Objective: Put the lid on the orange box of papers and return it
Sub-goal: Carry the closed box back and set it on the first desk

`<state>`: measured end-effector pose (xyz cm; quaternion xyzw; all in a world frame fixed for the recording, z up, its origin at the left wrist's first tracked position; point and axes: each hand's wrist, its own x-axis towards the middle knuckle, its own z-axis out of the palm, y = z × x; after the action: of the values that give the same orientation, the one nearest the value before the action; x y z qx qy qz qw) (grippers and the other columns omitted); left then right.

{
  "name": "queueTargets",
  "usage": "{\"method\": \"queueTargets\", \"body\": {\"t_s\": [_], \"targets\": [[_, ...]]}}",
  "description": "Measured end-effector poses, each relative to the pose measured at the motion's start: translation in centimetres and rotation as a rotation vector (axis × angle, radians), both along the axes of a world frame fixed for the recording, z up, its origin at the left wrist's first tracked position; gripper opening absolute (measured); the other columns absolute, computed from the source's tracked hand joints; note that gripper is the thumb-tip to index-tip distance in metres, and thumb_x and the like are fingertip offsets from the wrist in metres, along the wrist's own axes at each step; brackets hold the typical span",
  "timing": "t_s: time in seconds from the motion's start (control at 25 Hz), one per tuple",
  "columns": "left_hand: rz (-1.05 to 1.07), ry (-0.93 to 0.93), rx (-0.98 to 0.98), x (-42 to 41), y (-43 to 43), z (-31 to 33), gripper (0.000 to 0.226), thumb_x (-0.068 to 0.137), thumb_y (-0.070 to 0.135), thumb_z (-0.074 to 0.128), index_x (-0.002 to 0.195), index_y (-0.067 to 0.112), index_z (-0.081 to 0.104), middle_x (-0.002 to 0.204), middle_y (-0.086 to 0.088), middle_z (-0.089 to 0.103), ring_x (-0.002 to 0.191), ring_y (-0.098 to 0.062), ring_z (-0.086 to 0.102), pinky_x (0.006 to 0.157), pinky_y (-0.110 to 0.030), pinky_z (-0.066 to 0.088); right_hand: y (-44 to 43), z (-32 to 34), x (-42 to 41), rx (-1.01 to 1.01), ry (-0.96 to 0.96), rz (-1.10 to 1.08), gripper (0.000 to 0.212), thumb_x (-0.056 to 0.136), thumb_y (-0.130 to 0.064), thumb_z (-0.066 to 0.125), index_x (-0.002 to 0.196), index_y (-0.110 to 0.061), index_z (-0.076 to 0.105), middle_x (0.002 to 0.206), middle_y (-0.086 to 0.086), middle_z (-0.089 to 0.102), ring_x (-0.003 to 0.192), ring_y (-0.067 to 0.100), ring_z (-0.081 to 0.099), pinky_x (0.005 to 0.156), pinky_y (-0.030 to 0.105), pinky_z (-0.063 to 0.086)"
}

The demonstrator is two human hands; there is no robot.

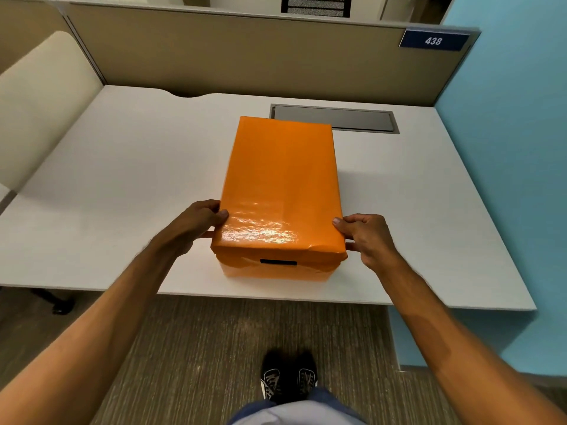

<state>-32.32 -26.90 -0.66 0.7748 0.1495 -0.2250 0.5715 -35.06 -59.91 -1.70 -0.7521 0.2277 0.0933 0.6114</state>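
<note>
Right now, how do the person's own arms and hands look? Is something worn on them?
Both arms are bare up to the picture's edge: no sleeves show. The left hand and the right hand wear no gloves, and I see no rings, watch or bracelet. Fine hair shows on the forearms. The fingernails are short and unpainted.

One orange box (280, 191) with one lid (279, 179) between two hands, left hand (196, 223) and right hand (366, 237); one tabletop (122, 179); two shoes (288, 381).
</note>
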Motion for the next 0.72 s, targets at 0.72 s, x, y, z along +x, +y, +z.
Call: {"method": "queueTargets", "body": {"t_s": [0.72], "targets": [[0.026, -0.034, -0.142, -1.0, -0.1, -1.1, 0.049, 0.098, 0.017, 0.050, 0.146, 0.019, 0.037, 0.138, -0.009, 0.052, 0.118, -0.031, 0.054, 0.093, -0.045, 0.047, -0.1, -0.5, 0.0, 0.098, -0.038, 0.055, 0.059, 0.084, -0.018, 0.073, 0.138, -0.017, 0.049, 0.121, 0.009, 0.064, 0.103, 0.030, 0.065, 0.077, 0.044, 0.058]]}}
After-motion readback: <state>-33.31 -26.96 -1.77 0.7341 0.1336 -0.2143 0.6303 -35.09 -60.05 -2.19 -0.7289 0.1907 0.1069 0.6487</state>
